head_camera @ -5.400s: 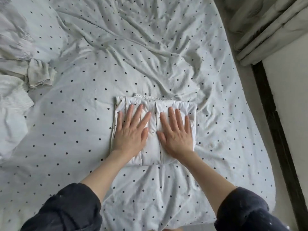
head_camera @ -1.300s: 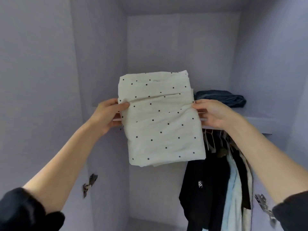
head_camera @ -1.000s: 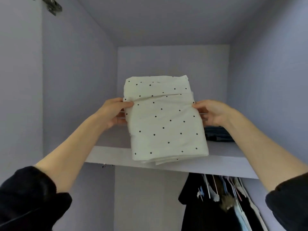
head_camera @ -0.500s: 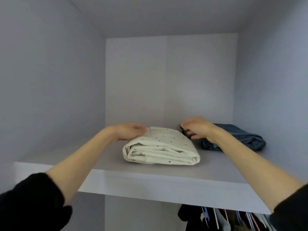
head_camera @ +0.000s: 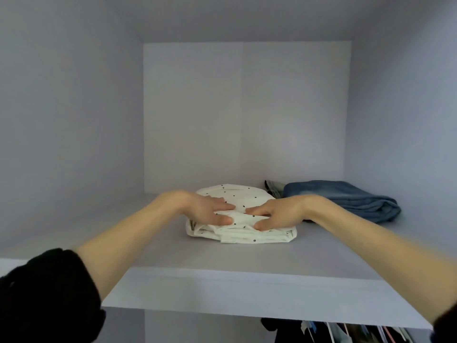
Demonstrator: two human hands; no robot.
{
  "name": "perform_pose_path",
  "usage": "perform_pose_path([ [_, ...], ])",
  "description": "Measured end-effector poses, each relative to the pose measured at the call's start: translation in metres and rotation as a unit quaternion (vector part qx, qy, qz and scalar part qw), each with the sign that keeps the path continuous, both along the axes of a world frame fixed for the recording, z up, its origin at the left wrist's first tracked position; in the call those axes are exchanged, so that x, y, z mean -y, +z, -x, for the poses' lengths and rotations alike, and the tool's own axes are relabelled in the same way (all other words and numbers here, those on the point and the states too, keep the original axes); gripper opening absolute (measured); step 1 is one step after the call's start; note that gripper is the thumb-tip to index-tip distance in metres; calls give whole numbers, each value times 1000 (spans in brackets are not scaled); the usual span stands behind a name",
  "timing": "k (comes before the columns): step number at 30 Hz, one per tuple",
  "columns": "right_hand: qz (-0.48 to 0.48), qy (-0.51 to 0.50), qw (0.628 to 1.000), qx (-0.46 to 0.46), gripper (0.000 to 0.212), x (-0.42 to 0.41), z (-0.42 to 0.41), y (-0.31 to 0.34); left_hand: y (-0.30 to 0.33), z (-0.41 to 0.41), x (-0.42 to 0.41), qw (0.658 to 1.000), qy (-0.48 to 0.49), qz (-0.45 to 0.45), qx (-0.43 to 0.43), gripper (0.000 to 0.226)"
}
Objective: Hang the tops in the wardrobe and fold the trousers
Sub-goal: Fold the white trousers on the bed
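The folded trousers [head_camera: 241, 222], cream with small dark dots, are now lying flat on the upper shelf [head_camera: 247, 280] of the wardrobe [head_camera: 247, 107], roughly in the middle and a little toward the far wall. A second ago they were being held upright in the air in front of the shelf, pinched at both sides; half a second ago they were already down, with the hands at their far corners. So the bundle has gone from carried to placed, and the hands have slid inward across its top.

The left hand [head_camera: 210, 210] is lying on the near left part of the bundle, its fingers [head_camera: 222, 206] stretched out flat and pressing down rather than gripping. The right hand [head_camera: 274, 214] is mirroring it on the right, fingers also extended and resting on the cloth, thumb tucked along the near edge. The fingertips of the two hands are almost meeting over the centre. Neither hand is curling round any fabric.

Just to the right, a folded pair of blue jeans [head_camera: 346, 199] is sitting on the same shelf, close beside the cream bundle. Below the shelf edge, at the near right, the tops of hanging clothes [head_camera: 346, 332] are showing.

This reads as the last pat of stowing this pair: the fold is being flattened so that it is holding its shape. For these trousers the folding seems done; whether other garments remain cannot be told from here.
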State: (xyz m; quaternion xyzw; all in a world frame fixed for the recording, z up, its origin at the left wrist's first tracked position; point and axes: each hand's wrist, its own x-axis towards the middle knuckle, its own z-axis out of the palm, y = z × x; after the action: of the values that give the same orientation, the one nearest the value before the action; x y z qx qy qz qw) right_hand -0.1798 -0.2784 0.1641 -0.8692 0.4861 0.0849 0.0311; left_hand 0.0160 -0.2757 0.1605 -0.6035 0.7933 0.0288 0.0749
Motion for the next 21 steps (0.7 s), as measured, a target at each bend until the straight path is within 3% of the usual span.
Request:
perform_pose_path([
  [5, 10, -35, 999, -13, 56, 55, -9, -7, -12, -2, 59, 997, 8, 77, 11, 56],
  [11, 49, -48, 998, 5, 56, 112, -10, -19, -25, 2, 118, 996, 50, 75, 17, 54],
  [15, 92, -42, 995, 27, 51, 122, -7, -32, -33, 7, 127, 995, 49, 81, 15, 52],
  [21, 65, -57, 989, 124, 51, 112, 0, -22, -31, 0, 109, 994, 35, 96, -35, 55],
])
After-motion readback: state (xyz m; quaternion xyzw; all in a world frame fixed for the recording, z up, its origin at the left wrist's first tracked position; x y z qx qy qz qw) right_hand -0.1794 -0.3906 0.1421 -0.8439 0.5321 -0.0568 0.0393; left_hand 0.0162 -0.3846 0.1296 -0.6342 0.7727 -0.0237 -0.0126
